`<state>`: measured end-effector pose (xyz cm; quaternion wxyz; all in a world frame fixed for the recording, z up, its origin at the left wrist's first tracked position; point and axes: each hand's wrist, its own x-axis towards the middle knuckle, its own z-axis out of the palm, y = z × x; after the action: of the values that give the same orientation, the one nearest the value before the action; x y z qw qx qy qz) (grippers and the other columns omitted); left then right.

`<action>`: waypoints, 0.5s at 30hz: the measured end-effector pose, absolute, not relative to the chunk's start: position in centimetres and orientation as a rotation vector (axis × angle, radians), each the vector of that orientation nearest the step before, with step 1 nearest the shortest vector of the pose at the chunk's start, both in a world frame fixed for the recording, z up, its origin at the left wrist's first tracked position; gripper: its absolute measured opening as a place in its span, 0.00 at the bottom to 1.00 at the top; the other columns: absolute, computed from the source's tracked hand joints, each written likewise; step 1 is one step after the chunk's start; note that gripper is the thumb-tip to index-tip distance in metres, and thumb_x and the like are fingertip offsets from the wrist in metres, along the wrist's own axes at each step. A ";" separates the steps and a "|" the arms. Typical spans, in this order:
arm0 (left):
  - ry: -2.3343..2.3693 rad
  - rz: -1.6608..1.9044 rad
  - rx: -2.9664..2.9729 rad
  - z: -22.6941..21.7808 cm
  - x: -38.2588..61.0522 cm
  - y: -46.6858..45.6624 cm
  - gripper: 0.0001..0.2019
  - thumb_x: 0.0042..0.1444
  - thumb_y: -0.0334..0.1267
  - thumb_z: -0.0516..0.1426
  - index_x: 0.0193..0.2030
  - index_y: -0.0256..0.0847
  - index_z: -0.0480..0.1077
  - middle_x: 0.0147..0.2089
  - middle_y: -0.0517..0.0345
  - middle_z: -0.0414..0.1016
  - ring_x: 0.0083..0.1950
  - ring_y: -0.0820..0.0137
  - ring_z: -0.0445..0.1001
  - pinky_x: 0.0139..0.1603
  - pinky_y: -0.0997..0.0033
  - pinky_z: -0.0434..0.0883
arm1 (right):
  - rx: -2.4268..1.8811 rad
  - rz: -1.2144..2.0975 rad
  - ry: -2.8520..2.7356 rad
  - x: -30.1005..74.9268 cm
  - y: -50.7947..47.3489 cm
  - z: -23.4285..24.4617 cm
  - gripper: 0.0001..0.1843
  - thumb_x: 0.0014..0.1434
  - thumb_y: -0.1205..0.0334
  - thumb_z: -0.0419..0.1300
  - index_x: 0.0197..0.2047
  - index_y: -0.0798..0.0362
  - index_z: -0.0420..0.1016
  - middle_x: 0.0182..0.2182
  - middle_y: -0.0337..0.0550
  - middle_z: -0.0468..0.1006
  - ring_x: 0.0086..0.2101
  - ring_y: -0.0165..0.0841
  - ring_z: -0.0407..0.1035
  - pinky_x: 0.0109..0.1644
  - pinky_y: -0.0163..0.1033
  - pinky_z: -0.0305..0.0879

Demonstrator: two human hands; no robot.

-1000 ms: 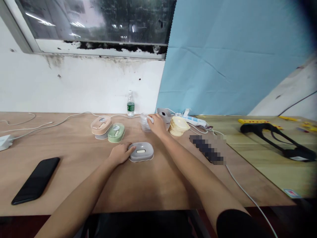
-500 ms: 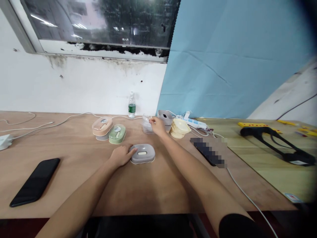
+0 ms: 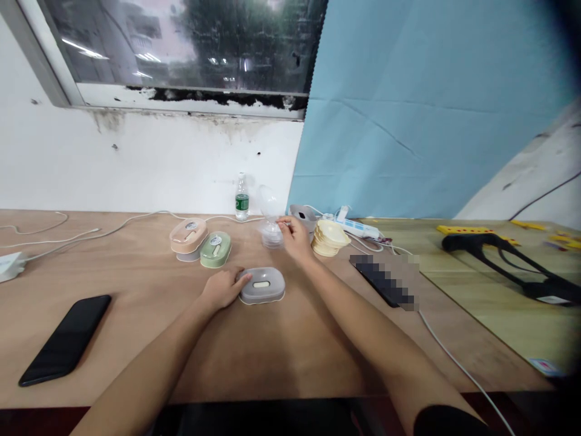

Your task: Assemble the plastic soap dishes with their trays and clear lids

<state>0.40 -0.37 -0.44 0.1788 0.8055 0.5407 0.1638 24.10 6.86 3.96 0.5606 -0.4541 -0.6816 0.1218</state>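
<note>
My left hand (image 3: 222, 287) holds the left end of a grey oval plastic box (image 3: 263, 289) on the table, thumb over its top edge. The box has a pale slot-shaped inset in its top. Farther back, my right hand (image 3: 295, 239) pinches a thin clear plastic cover (image 3: 269, 198), which stands tilted up above a stack of clear covers (image 3: 272, 238). Just right of that hand is a pile of cream-coloured trays (image 3: 330, 237), with a grey part (image 3: 302, 213) behind it. To the left sit a peach box (image 3: 187, 237) and a green box (image 3: 216, 249), each with a round sticker.
A water bottle (image 3: 242, 197) stands by the wall. Phones lie at left (image 3: 66, 340) and right (image 3: 379, 280). A power strip (image 3: 361, 228) and white cables run along the back. On the right-hand yellowish surface lies a black strap-like frame (image 3: 508, 269).
The clear cover at my right hand has come up off the stack and tilted upright. My left hand keeps its place on the grey box. The view has shifted slightly.
</note>
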 end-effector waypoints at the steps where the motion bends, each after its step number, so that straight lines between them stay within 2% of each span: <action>1: 1.558 0.493 2.269 -0.3 0.4 -0.4 0.28 0.62 0.60 0.40 0.54 0.46 0.69 0.51 0.51 0.76 0.51 0.58 0.74 0.46 0.64 0.68 | -1.010 0.339 -1.584 24.0 5.6 3.7 0.11 0.61 0.55 0.53 0.42 0.51 0.71 0.35 0.41 0.74 0.27 0.29 0.64 0.34 0.35 0.62; 3: 1.657 0.584 2.245 0.0 0.2 -0.5 0.27 0.62 0.59 0.42 0.57 0.45 0.67 0.46 0.52 0.78 0.47 0.58 0.76 0.43 0.65 0.68 | -0.920 0.521 -1.513 23.8 3.1 2.8 0.11 0.61 0.52 0.55 0.41 0.50 0.68 0.31 0.38 0.70 0.24 0.27 0.61 0.28 0.33 0.60; 5: 1.748 0.723 2.217 0.3 0.0 -0.6 0.28 0.61 0.58 0.45 0.61 0.45 0.63 0.37 0.54 0.78 0.40 0.59 0.76 0.38 0.66 0.67 | -0.858 0.776 -1.403 23.7 0.8 1.7 0.12 0.60 0.49 0.56 0.37 0.49 0.65 0.27 0.34 0.66 0.20 0.24 0.56 0.22 0.31 0.56; 8: 1.643 0.955 2.235 0.6 -0.3 -1.0 0.28 0.60 0.54 0.50 0.63 0.43 0.60 0.30 0.59 0.75 0.34 0.64 0.75 0.33 0.70 0.65 | -0.790 1.127 -1.214 23.3 -1.1 0.6 0.14 0.57 0.48 0.58 0.35 0.47 0.61 0.25 0.31 0.63 0.16 0.22 0.51 0.16 0.30 0.52; 11: 1.498 1.161 2.252 0.4 -0.2 -1.4 0.23 0.60 0.50 0.52 0.58 0.41 0.66 0.28 0.60 0.73 0.30 0.69 0.73 0.33 0.72 0.64 | -0.802 1.257 -1.111 22.8 -1.5 -0.1 0.16 0.55 0.47 0.59 0.41 0.45 0.60 0.26 0.29 0.64 0.15 0.22 0.52 0.14 0.30 0.54; 15: 1.464 1.312 2.076 -0.4 0.6 -1.4 0.18 0.58 0.50 0.54 0.47 0.39 0.71 0.25 0.62 0.70 0.26 0.72 0.69 0.30 0.74 0.64 | -0.935 1.119 -1.129 22.7 -1.0 -1.0 0.21 0.57 0.39 0.54 0.45 0.45 0.60 0.26 0.31 0.68 0.14 0.24 0.55 0.15 0.32 0.54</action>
<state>0.60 -1.37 -0.37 0.1405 0.7189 0.5070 0.4543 22.73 -1.00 -1.00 0.6041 -0.4040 -0.4880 0.4834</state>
